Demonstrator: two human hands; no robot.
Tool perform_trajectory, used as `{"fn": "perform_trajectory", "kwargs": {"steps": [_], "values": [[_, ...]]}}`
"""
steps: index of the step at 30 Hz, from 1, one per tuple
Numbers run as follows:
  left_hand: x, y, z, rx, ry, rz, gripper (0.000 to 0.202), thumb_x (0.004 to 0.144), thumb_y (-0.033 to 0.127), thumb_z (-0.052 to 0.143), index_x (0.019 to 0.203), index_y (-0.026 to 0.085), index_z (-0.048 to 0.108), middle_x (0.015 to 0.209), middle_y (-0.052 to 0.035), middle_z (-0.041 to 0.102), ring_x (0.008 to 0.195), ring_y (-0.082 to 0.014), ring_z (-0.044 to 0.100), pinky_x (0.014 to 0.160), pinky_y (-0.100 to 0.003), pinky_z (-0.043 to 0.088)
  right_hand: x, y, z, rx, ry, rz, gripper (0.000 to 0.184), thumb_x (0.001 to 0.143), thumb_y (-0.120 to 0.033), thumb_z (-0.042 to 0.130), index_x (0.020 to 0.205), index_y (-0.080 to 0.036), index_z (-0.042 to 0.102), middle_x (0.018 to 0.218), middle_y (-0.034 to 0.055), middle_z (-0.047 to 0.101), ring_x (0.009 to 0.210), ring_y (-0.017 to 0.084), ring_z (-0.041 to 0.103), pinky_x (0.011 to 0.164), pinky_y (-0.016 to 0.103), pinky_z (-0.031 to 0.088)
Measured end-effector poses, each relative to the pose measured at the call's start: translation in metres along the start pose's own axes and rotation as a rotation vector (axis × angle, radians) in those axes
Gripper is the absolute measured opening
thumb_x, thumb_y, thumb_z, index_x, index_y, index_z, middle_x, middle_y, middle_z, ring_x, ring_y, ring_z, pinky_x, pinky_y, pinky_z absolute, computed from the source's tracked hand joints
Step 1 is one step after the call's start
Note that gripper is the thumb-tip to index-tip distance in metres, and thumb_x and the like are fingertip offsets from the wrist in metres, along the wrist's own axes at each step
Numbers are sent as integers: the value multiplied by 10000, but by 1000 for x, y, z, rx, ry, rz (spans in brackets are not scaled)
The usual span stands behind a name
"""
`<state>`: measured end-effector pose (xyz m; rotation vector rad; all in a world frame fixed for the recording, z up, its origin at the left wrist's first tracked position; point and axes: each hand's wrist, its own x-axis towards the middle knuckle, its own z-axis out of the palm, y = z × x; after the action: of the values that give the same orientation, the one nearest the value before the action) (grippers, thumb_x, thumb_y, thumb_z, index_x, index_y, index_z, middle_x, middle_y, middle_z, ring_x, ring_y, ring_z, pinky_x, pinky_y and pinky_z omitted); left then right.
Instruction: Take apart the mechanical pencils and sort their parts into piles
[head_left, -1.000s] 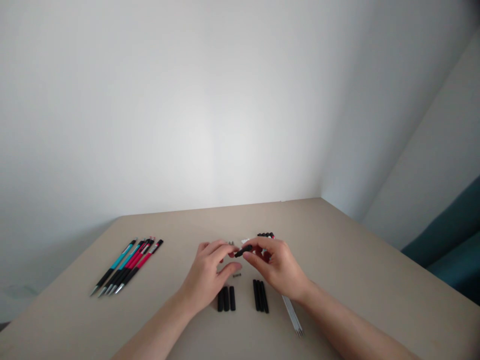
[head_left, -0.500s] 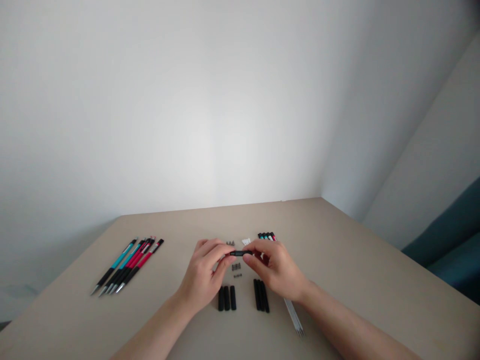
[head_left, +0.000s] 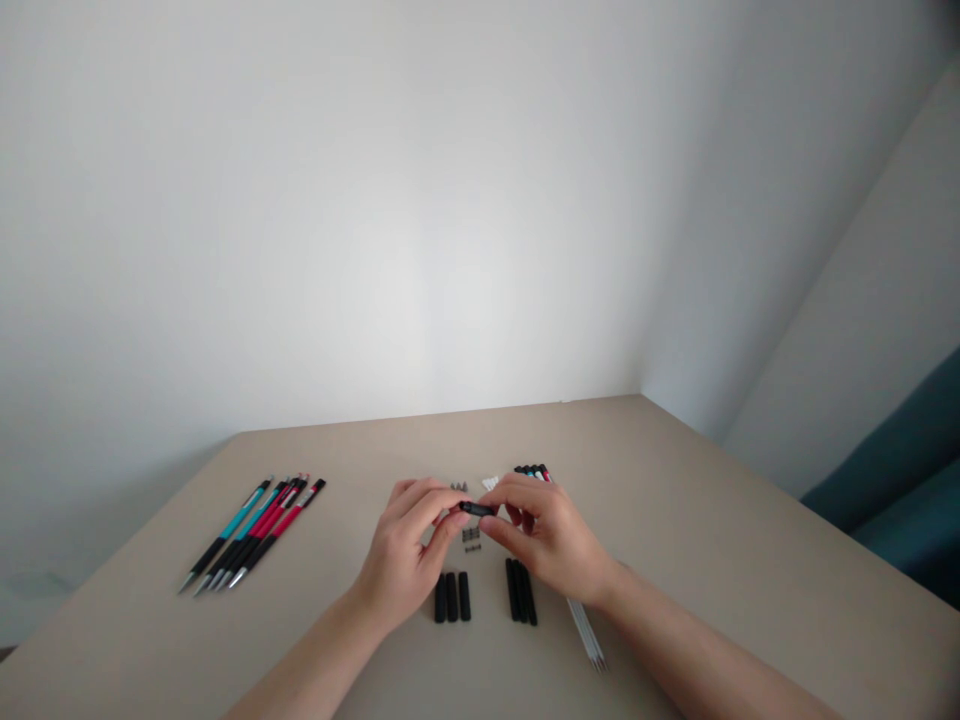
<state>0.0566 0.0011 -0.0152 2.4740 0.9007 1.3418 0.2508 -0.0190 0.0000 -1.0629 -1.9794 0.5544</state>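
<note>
A short black pen part [head_left: 476,509] spans the gap between my two hands above the middle of the table. My left hand [head_left: 411,535] pinches its left end between thumb and fingertips. At the other end, my right hand [head_left: 546,530] grips it with thumb and index finger. Small springs [head_left: 471,535] lie on the table just below the held part. Nearer to me are three black rubber grips [head_left: 452,597] and, to their right, a group of slim black tubes [head_left: 521,592]. My right hand and wrist cover part of the refills [head_left: 586,633].
Several assembled pens [head_left: 251,535], blue and red with black grips, lie side by side at the left of the table [head_left: 360,450]. Behind my right hand are small white pieces [head_left: 490,483] and black-ended coloured barrels [head_left: 532,471]. A dark teal cloth [head_left: 900,480] hangs at the right.
The black part has tilted slightly, its right end now lower. My right fingers have shifted a little left along it. My left hand stays nearly still.
</note>
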Motion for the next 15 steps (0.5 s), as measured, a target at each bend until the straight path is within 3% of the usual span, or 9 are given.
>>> {"fn": "perform_trajectory", "kwargs": {"steps": [6, 15], "values": [[-3, -1, 3, 2, 1, -49, 70, 881, 199, 514, 878, 185, 583, 799, -45, 630, 763, -166, 561, 723, -293, 448, 0, 0, 2, 32, -28, 29, 150, 843, -294, 592, 911, -187, 672, 725, 5, 610, 602, 108, 462, 563, 224, 363], [-1, -1, 4, -10, 23, -20, 104, 878, 173, 516, 961, 195, 576, 841, -46, 641, 782, -165, 580, 728, -290, 456, 1, -3, 1, 45, -54, 3, 202, 889, -328, 532, 878, -175, 662, 719, 12, 611, 610, 110, 471, 559, 220, 352]]}}
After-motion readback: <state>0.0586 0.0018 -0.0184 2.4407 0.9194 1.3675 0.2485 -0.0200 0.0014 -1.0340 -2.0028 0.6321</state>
